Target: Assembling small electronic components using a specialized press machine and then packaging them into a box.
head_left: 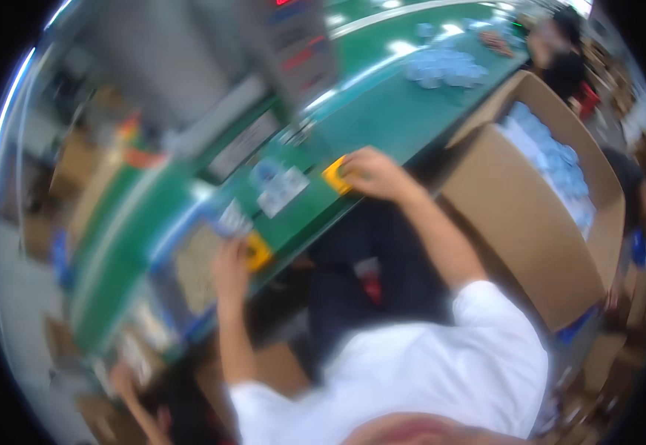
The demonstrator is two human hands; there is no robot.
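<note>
My right hand (373, 174) is at the bench's near edge, its fingers curled over a small yellow block (332, 178). Further left, my left hand (230, 261) touches the side of a second yellow block (260, 252), which has a dark round spot. Motion blurs the left fingers, so their closing is unclear. Between the hands, white cards or labels (284, 194) lie on the green bench top (304, 219), with a small clear-blue piece (267, 172) behind them. Another pale printed piece (234, 219) lies just beyond my left hand.
A large grey machine (211, 67) with a red-lit panel stands over the bench. Pale blue pieces are heaped (445, 68) farther along it. An open cardboard box (523, 215) of similar pieces stands at right. A blue-edged tray (195, 271) sits left; a co-worker's hand (121, 377) shows lower left.
</note>
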